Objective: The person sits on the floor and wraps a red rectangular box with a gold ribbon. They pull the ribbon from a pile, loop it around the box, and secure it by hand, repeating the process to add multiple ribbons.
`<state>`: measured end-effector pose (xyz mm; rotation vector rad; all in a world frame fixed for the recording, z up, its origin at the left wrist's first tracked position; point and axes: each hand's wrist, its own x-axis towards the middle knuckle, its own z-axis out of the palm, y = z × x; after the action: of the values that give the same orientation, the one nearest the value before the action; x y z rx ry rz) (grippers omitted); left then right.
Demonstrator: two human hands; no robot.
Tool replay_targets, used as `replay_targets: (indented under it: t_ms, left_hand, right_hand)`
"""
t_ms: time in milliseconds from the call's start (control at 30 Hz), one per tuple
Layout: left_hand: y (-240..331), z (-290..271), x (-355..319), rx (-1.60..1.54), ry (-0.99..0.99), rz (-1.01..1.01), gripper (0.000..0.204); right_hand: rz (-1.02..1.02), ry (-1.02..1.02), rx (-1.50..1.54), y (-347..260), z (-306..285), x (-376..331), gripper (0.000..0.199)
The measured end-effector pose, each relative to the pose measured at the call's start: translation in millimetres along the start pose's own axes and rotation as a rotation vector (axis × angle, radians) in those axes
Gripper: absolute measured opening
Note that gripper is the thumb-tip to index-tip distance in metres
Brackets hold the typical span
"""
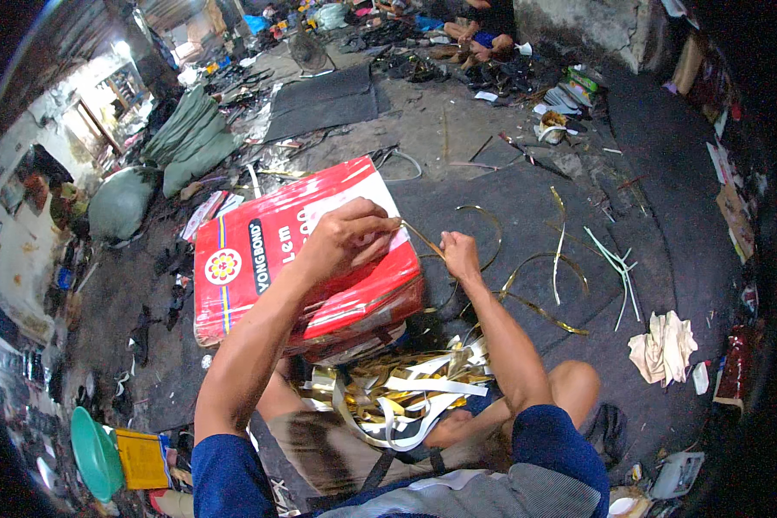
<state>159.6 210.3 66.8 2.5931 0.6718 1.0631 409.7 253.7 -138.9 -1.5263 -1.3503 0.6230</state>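
A red and white cardboard box with a flower emblem sits in front of me, tilted. Over its top right part, my left hand is closed, pinching one end of a narrow golden-brown strip. The strip runs taut to my right hand, which is closed in a fist around its other end, just right of the box. Below the box, between my legs, lies a heap of white and gold strips.
Loose gold strips and pale green strips lie on the dark mat to the right, near a crumpled beige cloth. At left are stuffed green sacks and a green basin. Another person sits far back.
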Motion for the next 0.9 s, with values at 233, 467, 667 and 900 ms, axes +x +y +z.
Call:
replay_targets:
  t_ms: [233, 467, 667, 900]
  left_hand:
    - [8.3, -9.3, -7.6, 0.086, -0.034, 0.018, 0.031]
    - [4.0, -9.9, -12.7, 0.262, -0.069, 0.038, 0.036]
    - [-2.0, -1.4, -10.3, 0.263, -0.236, 0.026, 0.066]
    - [3.2, -1.0, 0.3, 0.192, -0.333, -0.095, 0.076]
  right_hand:
    - [0.002, -0.007, 0.019, -1.8, -4.7, 4.3, 0.04]
    - [-0.305, 0.103, -0.061, 22.5, -7.8, 27.5, 0.042]
    - [-0.131, 0.082, -0.121, 34.8, -23.6, 30.0, 0.042]
    - [-0.12, 0.272, -0.677, 31.2, -88.3, 69.8, 0.043]
